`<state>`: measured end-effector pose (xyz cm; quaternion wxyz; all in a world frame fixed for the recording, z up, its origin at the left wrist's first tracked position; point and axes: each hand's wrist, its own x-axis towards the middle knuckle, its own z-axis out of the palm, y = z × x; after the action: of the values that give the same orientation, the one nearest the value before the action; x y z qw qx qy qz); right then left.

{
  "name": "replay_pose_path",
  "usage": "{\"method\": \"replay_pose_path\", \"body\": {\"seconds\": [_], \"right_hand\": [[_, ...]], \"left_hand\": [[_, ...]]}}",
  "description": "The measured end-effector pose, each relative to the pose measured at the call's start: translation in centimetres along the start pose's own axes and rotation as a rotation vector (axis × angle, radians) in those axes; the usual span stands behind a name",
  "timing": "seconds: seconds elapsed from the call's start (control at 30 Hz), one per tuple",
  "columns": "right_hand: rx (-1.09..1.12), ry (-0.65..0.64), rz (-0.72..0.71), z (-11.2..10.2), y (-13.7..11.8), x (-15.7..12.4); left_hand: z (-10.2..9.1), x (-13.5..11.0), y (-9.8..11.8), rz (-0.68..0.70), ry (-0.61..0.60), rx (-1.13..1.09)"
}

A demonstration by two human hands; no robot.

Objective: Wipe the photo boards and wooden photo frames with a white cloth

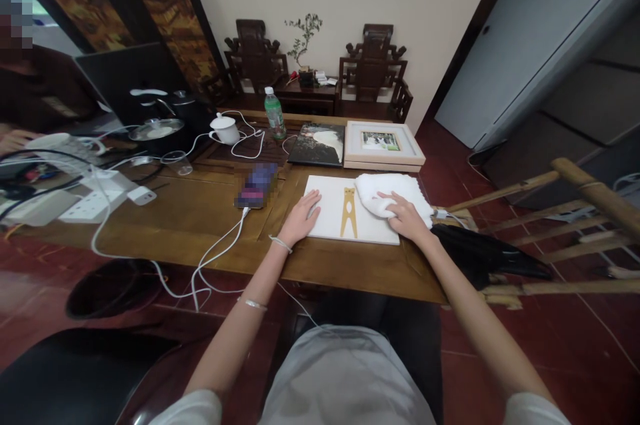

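A white flat panel [333, 218] with a gold tower-shaped figure [349, 212] lies on the wooden table [200, 218] in front of me. My left hand [301, 217] rests flat on the panel's left edge, fingers stretched out. My right hand [403, 215] presses down on a white cloth [387, 192] that lies over the panel's right part, fingers curled onto it.
Behind the panel lie a framed picture [383, 144] and a dark picture [319, 144]. A phone [256, 186] on a white cable, a green bottle [275, 113], a white cup [225, 128], kettles and power strips [95, 202] crowd the left. Bamboo poles [575, 188] stand right.
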<state>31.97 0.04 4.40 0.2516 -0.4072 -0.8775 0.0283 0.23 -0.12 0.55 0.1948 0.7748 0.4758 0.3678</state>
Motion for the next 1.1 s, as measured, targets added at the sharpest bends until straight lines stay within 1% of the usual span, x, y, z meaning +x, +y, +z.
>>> {"method": "replay_pose_path", "body": {"seconds": [0.1,0.23,0.37,0.57,0.7,0.77,0.87,1.0,1.1], "right_hand": [[-0.014,0.011,-0.004,0.4,0.9,0.8],[-0.039,0.027,-0.008,0.8,0.4,0.5],[-0.062,0.035,-0.017,0.6,-0.9,-1.0],[-0.090,0.037,-0.056,-0.2,-2.7,-4.0],[-0.108,0.036,-0.074,-0.6,-3.2,-4.7],[-0.111,0.008,-0.064,-0.5,-3.1,-4.2],[-0.126,-0.038,-0.036,0.1,-2.4,-2.3],[-0.139,-0.041,-0.015,1.3,-0.9,1.1],[-0.149,-0.035,-0.009,1.9,0.0,2.5]], "left_hand": [[0.0,0.0,0.1,-0.002,-0.001,0.004],[-0.1,0.0,0.2,-0.008,-0.004,0.013],[-0.1,0.0,0.1,0.002,-0.004,0.010],[0.1,0.0,0.0,0.012,0.004,0.015],[0.1,0.0,0.1,0.003,-0.002,0.014],[0.1,0.0,0.1,0.008,-0.004,0.021],[0.2,0.0,-0.1,0.008,0.000,0.029],[0.2,0.0,-0.3,0.008,0.001,0.020],[0.2,0.0,-0.2,0.010,0.004,0.018]]}}
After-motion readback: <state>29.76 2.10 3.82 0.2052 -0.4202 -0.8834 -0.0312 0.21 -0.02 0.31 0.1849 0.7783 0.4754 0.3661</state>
